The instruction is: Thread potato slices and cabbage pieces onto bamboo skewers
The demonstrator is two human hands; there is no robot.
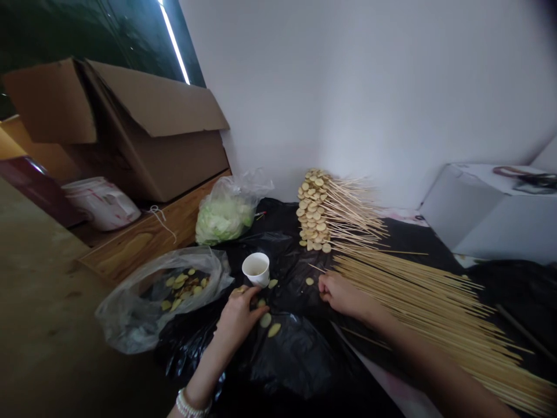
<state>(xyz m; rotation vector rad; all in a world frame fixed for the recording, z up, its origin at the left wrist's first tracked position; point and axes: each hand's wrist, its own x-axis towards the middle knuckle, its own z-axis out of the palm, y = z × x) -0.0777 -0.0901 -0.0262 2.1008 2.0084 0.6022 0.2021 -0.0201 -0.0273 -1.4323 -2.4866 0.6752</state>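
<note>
My left hand [238, 316] rests on the black plastic sheet [296, 354], fingers pinched on a pale potato slice [242, 288] beside a small white paper cup [256, 269]. Loose slices [270, 325] lie just right of it. My right hand [342, 293] is closed at the tip end of a big heap of bare bamboo skewers [435, 307]; what it grips is hidden by the fingers. Behind stands a stack of skewers threaded with slices [315, 212]. A clear bag holding more slices [185, 287] lies to the left.
A bag of green leaves [224, 215] sits behind the cup. An open cardboard box [130, 125] and a white rice cooker [102, 202] stand at the left on a wooden board [130, 247]. A white box [491, 212] is at the right by the wall.
</note>
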